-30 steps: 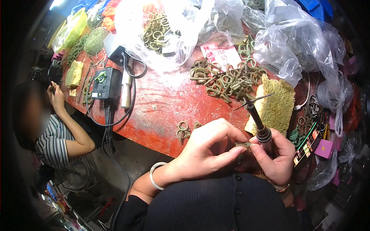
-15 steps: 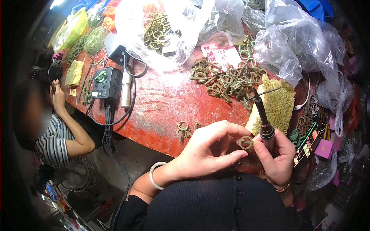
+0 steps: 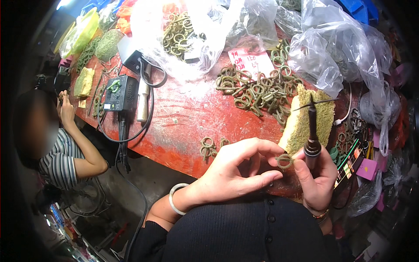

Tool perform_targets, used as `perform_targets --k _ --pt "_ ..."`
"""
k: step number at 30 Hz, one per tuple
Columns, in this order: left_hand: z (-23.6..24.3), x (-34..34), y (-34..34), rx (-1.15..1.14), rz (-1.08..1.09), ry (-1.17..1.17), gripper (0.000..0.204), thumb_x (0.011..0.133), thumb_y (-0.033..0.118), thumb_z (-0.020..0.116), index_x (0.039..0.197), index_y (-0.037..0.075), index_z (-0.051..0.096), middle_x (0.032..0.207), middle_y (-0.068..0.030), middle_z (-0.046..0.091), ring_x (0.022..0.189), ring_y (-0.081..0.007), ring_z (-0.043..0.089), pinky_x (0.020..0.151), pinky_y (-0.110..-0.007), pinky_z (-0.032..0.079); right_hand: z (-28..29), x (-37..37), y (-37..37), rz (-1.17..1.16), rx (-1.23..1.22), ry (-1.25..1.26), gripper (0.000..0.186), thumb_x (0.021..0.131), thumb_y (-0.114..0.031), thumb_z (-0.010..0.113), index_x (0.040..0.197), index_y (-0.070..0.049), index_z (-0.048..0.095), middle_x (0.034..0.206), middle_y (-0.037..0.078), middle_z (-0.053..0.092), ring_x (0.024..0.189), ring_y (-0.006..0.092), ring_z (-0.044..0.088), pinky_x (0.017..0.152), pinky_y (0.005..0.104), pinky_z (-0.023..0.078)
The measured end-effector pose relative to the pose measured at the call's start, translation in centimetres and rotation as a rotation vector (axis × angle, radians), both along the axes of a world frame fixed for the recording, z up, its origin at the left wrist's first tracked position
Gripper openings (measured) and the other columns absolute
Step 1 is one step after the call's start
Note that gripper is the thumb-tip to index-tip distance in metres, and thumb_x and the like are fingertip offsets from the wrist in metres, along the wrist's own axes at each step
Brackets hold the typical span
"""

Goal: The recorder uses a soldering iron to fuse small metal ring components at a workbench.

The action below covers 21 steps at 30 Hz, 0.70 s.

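Note:
My right hand grips a soldering-iron-like pen tool, its dark shaft pointing away from me with a thin crosswise blade at the tip. The same thumb and fingertips pinch a small olive-green ring, which looks like a wax ring model. Just to the left, my left hand is open, thumb and forefinger apart on either side of the ring; whether the forefinger touches it I cannot tell. Beyond the tool lies a rough yellow-green sponge block. A pile of similar rings spreads beside it on the red table.
A few loose rings lie near the table's front edge. A black power box with cables stands on the left. Plastic bags crowd the far side around a handwritten paper. At the left, another person sits working.
My right hand has shifted slightly right, swinging the tool's tip right across the sponge. The ring has moved a little right and tilted flatter. My left hand has hardly moved.

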<state>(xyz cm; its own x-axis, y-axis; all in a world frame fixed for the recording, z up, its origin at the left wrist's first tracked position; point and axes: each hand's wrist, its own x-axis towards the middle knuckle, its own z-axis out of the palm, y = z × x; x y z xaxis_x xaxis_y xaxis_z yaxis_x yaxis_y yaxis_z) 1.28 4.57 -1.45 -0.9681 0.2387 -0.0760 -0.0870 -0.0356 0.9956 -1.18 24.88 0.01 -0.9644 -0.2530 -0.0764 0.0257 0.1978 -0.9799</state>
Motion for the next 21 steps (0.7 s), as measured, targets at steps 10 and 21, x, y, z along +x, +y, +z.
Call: perform_targets --k 10,21 --pt "-0.1 -0.2 0.0 -0.020 -0.069 0.039 0.044 0.078 0.009 0.079 0.119 0.002 0.063 0.085 0.0003 0.064 0.060 -0.0025 0.048 0.053 -0.021 0.039 0.0 -0.2 0.0 0.100 0.032 0.123 0.010 0.086 0.000 0.066 0.094 -0.001 0.059 0.090 0.007 0.055 0.079 0.0145 0.054 0.074 0.0249 0.042" --pt "-0.1 -0.1 -0.1 -0.018 -0.060 0.035 0.039 0.079 0.009 0.079 0.115 0.003 0.065 0.082 0.0008 0.063 0.061 -0.0029 0.049 0.053 -0.021 0.038 -0.3 -0.2 0.0 0.125 0.054 0.178 0.011 0.086 -0.001 0.066 0.094 -0.001 0.059 0.089 0.007 0.055 0.076 0.0140 0.052 0.069 0.0247 0.040"
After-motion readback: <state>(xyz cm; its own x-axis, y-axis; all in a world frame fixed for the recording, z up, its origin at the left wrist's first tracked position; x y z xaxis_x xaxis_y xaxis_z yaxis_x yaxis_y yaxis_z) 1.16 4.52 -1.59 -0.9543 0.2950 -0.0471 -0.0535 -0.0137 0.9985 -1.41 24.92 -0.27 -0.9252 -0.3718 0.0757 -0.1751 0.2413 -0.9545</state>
